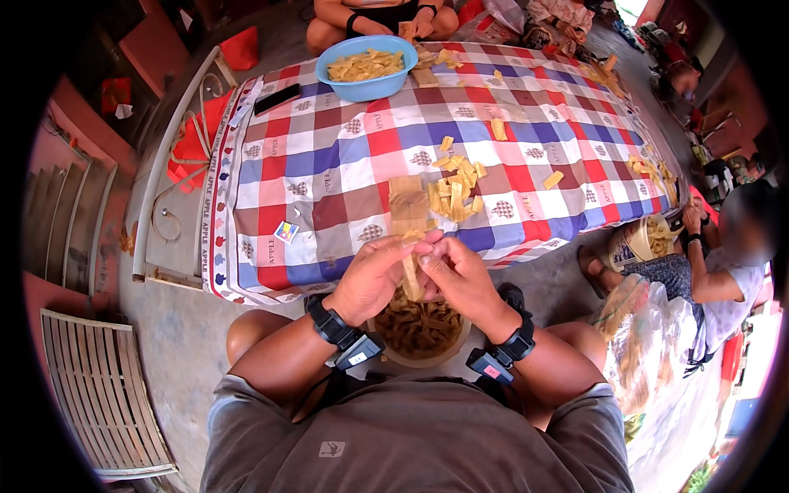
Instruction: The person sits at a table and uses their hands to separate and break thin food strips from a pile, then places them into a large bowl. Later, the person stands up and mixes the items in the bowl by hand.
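Note:
My left hand [371, 278] and my right hand [459, 275] meet over the table's near edge. Their fingertips pinch a flat, pale yellow strip [412, 281] that hangs down between them. Directly beneath, between my knees, a round tub [465, 338] holds many brownish strips [417, 324], partly hidden by my hands. Just beyond my fingers, a brown slab that looks wooden [408, 205] lies on the checked tablecloth [329, 215]. Beside it to the right is a loose pile of short yellow folded pieces [454, 197]. What exactly the strips are made of I cannot tell.
A blue basin [367, 89] of yellow pieces stands at the far left near a dark phone [278, 99]. A person [386, 18] sits across the table, another [723, 255] at the right beside a bucket [633, 246]. A plastic bag [645, 337] stands by my right knee.

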